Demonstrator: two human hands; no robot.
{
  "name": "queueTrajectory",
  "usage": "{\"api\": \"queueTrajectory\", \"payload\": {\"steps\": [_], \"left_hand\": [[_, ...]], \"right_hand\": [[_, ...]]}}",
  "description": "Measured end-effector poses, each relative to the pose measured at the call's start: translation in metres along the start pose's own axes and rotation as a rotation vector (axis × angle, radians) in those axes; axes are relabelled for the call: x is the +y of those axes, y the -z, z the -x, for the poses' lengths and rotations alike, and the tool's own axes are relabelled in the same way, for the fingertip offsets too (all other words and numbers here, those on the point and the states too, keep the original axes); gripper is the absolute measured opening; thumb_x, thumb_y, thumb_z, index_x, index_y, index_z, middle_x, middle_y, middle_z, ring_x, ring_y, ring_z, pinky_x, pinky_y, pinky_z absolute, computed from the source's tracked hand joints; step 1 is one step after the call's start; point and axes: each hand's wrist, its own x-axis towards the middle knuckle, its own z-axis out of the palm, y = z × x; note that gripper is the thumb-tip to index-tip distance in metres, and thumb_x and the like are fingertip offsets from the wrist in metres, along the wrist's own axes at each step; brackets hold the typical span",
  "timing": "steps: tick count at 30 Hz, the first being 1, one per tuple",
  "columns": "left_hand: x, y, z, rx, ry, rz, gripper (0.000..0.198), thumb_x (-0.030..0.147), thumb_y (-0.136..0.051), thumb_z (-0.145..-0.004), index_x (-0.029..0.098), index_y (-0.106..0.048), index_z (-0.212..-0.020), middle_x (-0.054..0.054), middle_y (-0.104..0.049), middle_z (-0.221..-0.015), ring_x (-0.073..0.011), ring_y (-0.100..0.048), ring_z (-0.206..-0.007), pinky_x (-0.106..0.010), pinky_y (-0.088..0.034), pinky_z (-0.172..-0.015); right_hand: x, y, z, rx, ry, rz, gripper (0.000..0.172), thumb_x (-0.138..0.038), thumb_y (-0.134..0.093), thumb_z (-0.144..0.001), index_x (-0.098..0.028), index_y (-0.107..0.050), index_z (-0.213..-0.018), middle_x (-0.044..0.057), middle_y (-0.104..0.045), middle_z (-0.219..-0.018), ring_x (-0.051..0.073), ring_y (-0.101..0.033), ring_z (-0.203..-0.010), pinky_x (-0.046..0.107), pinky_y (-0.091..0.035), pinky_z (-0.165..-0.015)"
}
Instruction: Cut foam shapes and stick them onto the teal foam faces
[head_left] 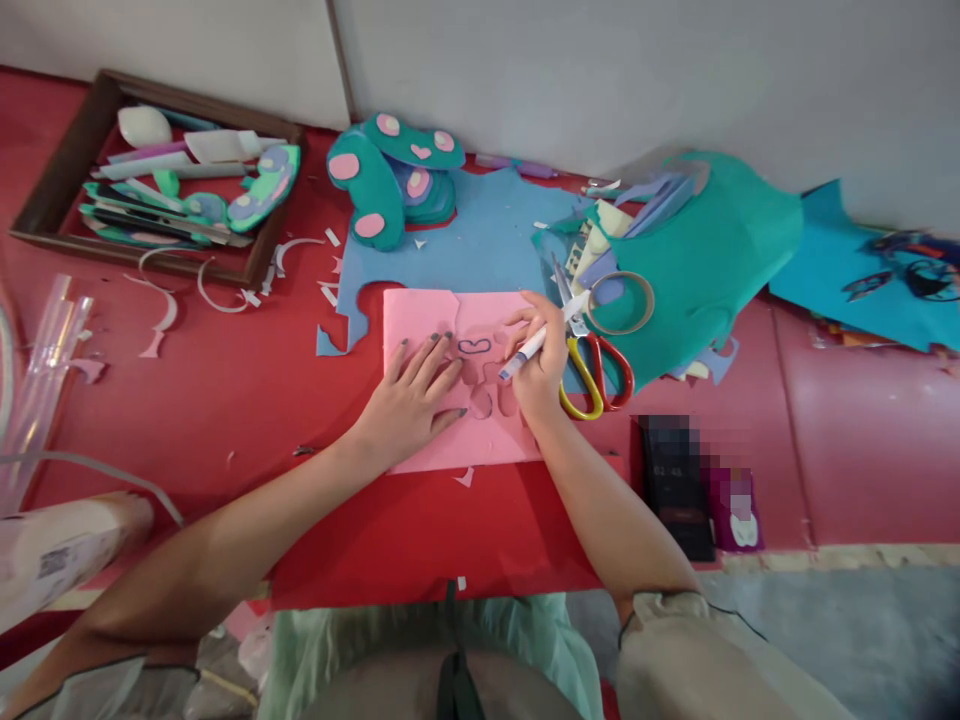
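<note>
A pink foam sheet [420, 440] with several cut-out holes lies on the red table, and a small dark heart-like outline is drawn on it. My left hand [420, 385] rests flat on the sheet's left part, fingers spread. In my right hand [544, 355] is a white marker [534, 345], gripped like a pen, its tip end pointing down-left towards the sheet. Whether the tip touches the sheet I cannot tell. Just right of that hand lie scissors [600, 375] with yellow and red handles, beside a roll of tape [649, 305].
A brown tray [56, 160] of pens, glue and foam pieces stands at the back left. Green foam shapes [382, 220] lie on a blue sheet [487, 230]. A large green sheet [697, 260] is at the right, with a phone [671, 480] nearer me. Pink scraps [154, 345] are scattered left.
</note>
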Motion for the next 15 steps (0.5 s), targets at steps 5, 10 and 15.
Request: {"api": "queueTrajectory", "payload": {"steps": [5,10,15], "left_hand": [[-0.0007,-0.0013,-0.0001,0.011,0.007,-0.01,0.058,0.047,-0.042,-0.094,0.011,-0.047,-0.139,-0.021,-0.035,-0.153,-0.033,-0.033,-0.143,-0.057,-0.025,-0.116],[-0.0004,-0.002,-0.0005,0.021,-0.002,-0.01,0.059,0.046,-0.043,-0.094,0.01,-0.046,-0.14,-0.022,-0.037,-0.151,-0.0325,-0.034,-0.142,-0.056,-0.025,-0.116],[0.0001,-0.0021,-0.0012,0.027,-0.003,-0.037,0.055,0.044,-0.043,-0.094,0.01,-0.048,-0.138,-0.023,-0.036,-0.152,-0.0328,-0.034,-0.142,-0.056,-0.026,-0.115]], "right_hand": [[0.0008,0.0014,-0.0016,0.012,0.042,0.089,0.035,-0.022,-0.032,-0.094,-0.025,-0.057,-0.118,0.009,-0.061,-0.114,0.018,-0.063,-0.085,0.033,-0.055,-0.068],[0.001,-0.0019,0.0011,0.03,0.068,0.089,0.04,-0.031,-0.027,-0.099,-0.028,-0.047,-0.134,0.011,-0.057,-0.123,0.017,-0.063,-0.08,0.032,-0.056,-0.065],[-0.003,-0.0055,0.0008,0.124,0.144,0.162,0.046,-0.037,-0.017,-0.101,-0.025,-0.043,-0.138,0.013,-0.06,-0.114,0.018,-0.064,-0.093,0.034,-0.057,-0.076]]}}
